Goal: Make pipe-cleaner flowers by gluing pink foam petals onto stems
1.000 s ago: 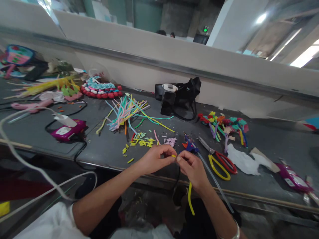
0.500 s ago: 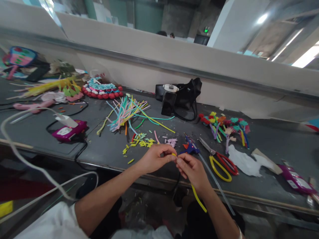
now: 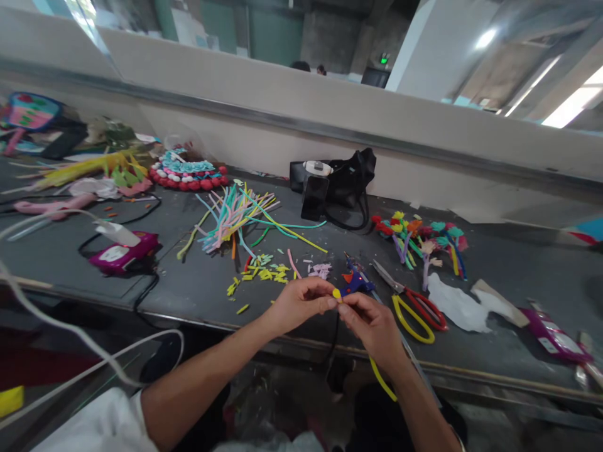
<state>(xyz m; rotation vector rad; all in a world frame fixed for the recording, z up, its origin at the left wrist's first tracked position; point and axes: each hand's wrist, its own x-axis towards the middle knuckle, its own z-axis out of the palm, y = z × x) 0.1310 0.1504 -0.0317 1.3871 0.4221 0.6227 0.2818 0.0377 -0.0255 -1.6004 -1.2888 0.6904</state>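
My left hand (image 3: 304, 302) pinches at a small yellow tip (image 3: 336, 293) that pokes up between the fingers of both hands. Closed just beside it, my right hand (image 3: 372, 323) grips a yellow pipe cleaner (image 3: 382, 380), whose long end hangs below the wrist past the table edge. The fingers hide how tip and stem join. Behind the hands lies a blue glue gun (image 3: 357, 282) with a clear glue stick. Scissors (image 3: 414, 307) with one red and one yellow handle rest to its right. Short yellow cut pieces (image 3: 268, 274) and lilac pieces (image 3: 320, 270) are scattered on the left.
Loose coloured pipe cleaners (image 3: 230, 216) are heaped at mid-table. Farther back stand a black bag (image 3: 348, 179) and a phone (image 3: 314, 196). Finished pipe-cleaner flowers (image 3: 419, 235) lie right, near white crumpled paper (image 3: 455, 304). A purple power strip (image 3: 125, 252) trails a white cable at left.
The yellow tip now shows more clearly above the fingertips. Both hands stay together, the right one a little farther right, and the view has shifted slightly.
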